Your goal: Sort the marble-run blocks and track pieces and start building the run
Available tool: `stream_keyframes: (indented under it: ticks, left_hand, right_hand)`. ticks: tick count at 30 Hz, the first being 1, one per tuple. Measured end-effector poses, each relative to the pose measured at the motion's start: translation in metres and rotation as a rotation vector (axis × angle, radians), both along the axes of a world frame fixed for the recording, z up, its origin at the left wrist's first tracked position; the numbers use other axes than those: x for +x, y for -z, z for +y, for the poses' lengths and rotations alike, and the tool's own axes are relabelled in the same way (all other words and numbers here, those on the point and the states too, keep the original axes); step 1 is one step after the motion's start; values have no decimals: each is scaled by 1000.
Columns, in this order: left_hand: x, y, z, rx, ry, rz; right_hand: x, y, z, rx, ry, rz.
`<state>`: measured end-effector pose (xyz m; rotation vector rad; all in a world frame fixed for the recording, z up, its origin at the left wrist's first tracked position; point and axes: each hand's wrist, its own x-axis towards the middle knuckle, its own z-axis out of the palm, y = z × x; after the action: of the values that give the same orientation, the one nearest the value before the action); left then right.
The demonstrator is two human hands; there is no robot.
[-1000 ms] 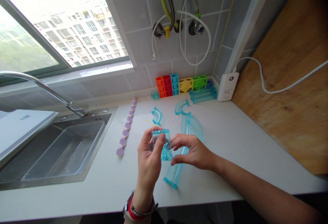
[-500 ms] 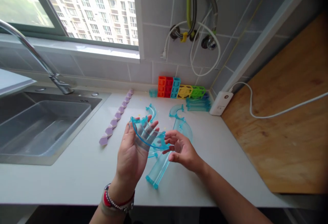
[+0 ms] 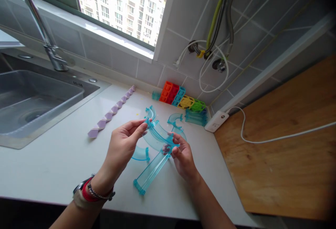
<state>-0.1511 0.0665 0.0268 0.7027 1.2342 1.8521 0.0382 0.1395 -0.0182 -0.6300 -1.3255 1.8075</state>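
Observation:
Between my two hands is a clear blue curved track piece (image 3: 157, 136), raised above the counter. My left hand (image 3: 123, 141) pinches its left end between thumb and fingers. At its right end, my right hand (image 3: 183, 155) grips it with thumb and fingers. Below lies a straight clear blue track piece (image 3: 151, 173), its upper part hidden behind the held piece. A curved blue piece (image 3: 141, 154) rests beside it, near my left hand. Farther back are a small curved piece (image 3: 151, 113) and another curved piece (image 3: 174, 118).
A row of purple folded shapes (image 3: 111, 113) lies left, beside the steel sink (image 3: 91, 94) and faucet (image 3: 52, 52). Coloured blocks (image 3: 173, 94) and stacked blue pieces (image 3: 195, 117) stand by the wall. A white power strip (image 3: 217, 121) leans near a wooden board (image 3: 275, 152).
The curved track piece lay across my open left palm; now my left fingers pinch one end and my right hand has closed on the other. The view has tilted and shifted.

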Motion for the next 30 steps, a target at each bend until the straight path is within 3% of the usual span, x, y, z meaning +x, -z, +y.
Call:
stream_keyframes:
  ticks: [9,21,26,30]
  left_hand:
    - [-4,2,-3,-60,28,109]
    - [1,4,1,50,-21,53]
    - [6,9,0,124,-33,283]
    - [3,10,0,96,11,364]
  right_hand:
    - [1,3,2,-10,-5,13]
    - [-4,-5,-7,-69,-73,60]
    - [-4,-13,-5,-230,16,20]
    - [2,-13,1,-114,124,-34]
